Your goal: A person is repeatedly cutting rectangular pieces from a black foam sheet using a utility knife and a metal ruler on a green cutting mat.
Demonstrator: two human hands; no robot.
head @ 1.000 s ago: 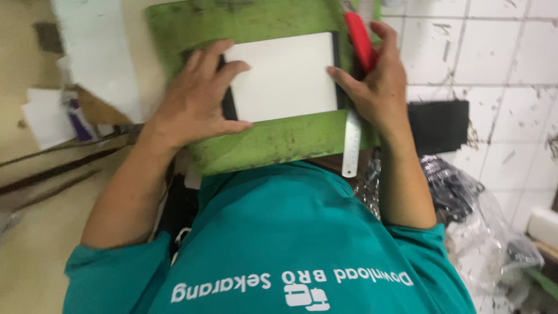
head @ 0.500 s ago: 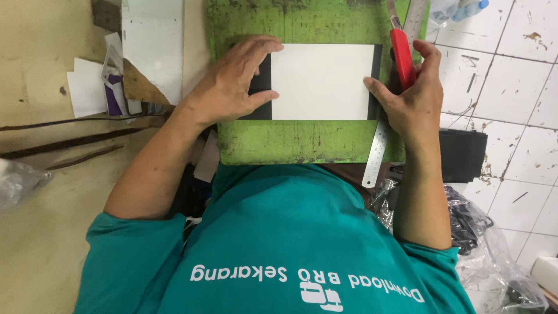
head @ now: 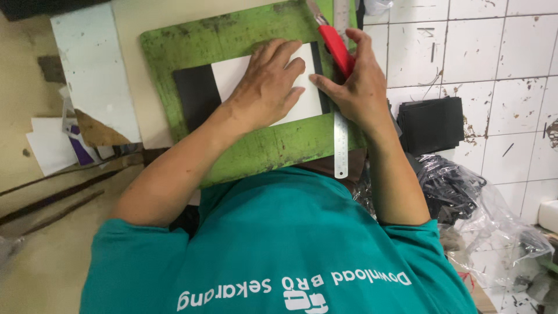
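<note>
we press our left hand (head: 267, 87) flat on a white sheet (head: 264, 87) that lies on a black sheet (head: 196, 96), both on a scuffed green cutting mat (head: 256, 148). the left fingers (head: 285, 55) are spread open and lie flat, gripping nothing. our right hand (head: 354, 87) sits just beside the left, at the right edge of the white sheet, and its fingers are closed around a red utility knife (head: 336, 49) whose blade end points away from us. one right finger stretches left onto the white sheet, close to the left hand. a steel ruler (head: 340, 145) lies along the right side of the mat, under the right hand, with its near end jutting past the mat's edge. the mat rests on a beige floor (head: 35, 232); to the right the floor is white tile (head: 500, 64). a stack of black sheets (head: 433, 123) sits on the tile near our right forearm, and a clear plastic bag (head: 482, 209) with dark pieces lies nearer to us. left of the mat lie a white board (head: 93, 70) and paper scraps (head: 52, 145).
</note>
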